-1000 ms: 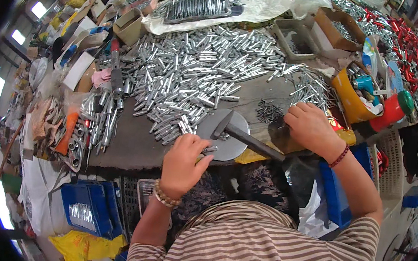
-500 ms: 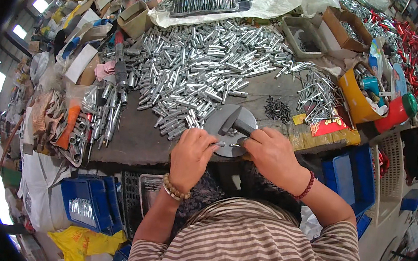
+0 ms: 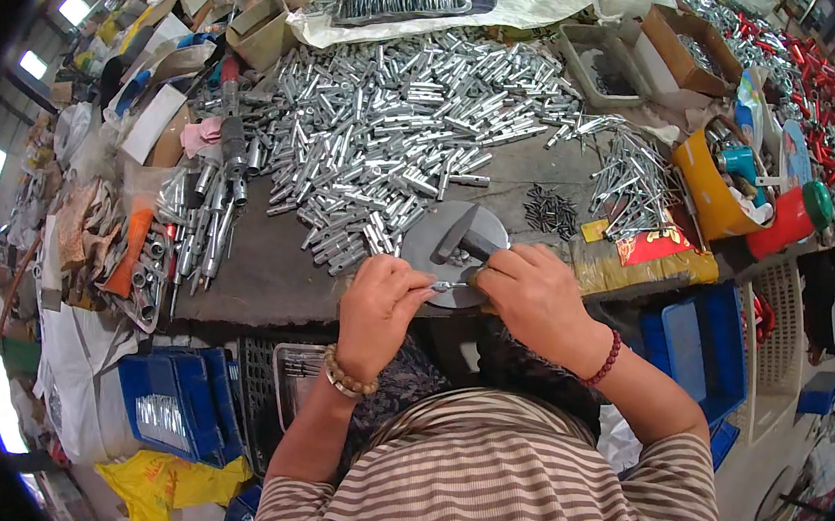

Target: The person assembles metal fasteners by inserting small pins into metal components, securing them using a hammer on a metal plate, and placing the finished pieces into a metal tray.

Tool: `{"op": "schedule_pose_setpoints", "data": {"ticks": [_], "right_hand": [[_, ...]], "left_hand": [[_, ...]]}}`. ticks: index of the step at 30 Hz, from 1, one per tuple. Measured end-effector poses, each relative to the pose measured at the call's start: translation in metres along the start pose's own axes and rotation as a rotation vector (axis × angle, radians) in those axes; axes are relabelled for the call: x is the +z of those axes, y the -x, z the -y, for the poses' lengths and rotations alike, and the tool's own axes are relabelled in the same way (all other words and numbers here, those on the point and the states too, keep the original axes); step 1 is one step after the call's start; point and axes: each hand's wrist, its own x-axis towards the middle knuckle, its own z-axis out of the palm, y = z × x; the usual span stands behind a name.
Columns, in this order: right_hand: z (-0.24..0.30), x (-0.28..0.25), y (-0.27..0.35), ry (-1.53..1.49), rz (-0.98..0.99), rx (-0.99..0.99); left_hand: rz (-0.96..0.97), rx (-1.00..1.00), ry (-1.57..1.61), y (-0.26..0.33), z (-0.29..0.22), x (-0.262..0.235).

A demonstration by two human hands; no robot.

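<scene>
1. The small metal part (image 3: 446, 286) is between your hands, above the near edge of the round grey disc (image 3: 423, 239).
2. Your left hand (image 3: 379, 309) pinches its left end; your right hand's (image 3: 538, 294) fingertips pinch together at its right end.
3. The hammer (image 3: 454, 234) lies on the disc, its handle partly hidden behind your right hand.
4. Beyond spread the metal tubes (image 3: 388, 147).

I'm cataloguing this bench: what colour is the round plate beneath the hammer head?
Grey; the round plate shows best in the head view.
</scene>
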Motion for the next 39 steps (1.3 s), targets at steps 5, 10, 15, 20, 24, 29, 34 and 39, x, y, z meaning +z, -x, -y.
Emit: {"op": "schedule_pose_setpoints", "data": {"ticks": [5, 10, 15, 20, 24, 29, 34, 39], "right_hand": [[-0.001, 0.003, -0.002, -0.025, 0.048, -0.017], [0.001, 0.007, -0.001, -0.006, 0.043, -0.055], [0.001, -0.015, 0.018, 0.024, -0.049, 0.122], [-0.043, -0.033, 0.043, 0.170, -0.195, 0.611], [-0.046, -0.031, 0.039, 0.226, -0.177, 0.580], [-0.050, -0.031, 0.033, 0.263, -0.098, 0.609], [-0.060, -0.037, 0.036, 0.217, -0.057, 0.579], [-0.057, -0.038, 0.029, 0.171, -0.015, 0.580]], "left_hand": [[0.013, -0.100, 0.194, 0.000, 0.000, 0.004], [0.006, -0.118, 0.170, -0.001, -0.007, 0.000], [-0.041, -0.134, 0.179, 0.007, -0.002, 0.003], [-0.057, -0.082, 0.148, 0.006, 0.002, 0.007], [-0.058, -0.086, 0.157, 0.006, 0.000, 0.006], [-0.061, -0.079, 0.160, 0.007, 0.002, 0.007], [-0.048, -0.094, 0.163, 0.005, 0.000, 0.006], [-0.057, -0.063, 0.163, 0.005, 0.001, 0.006]]}}
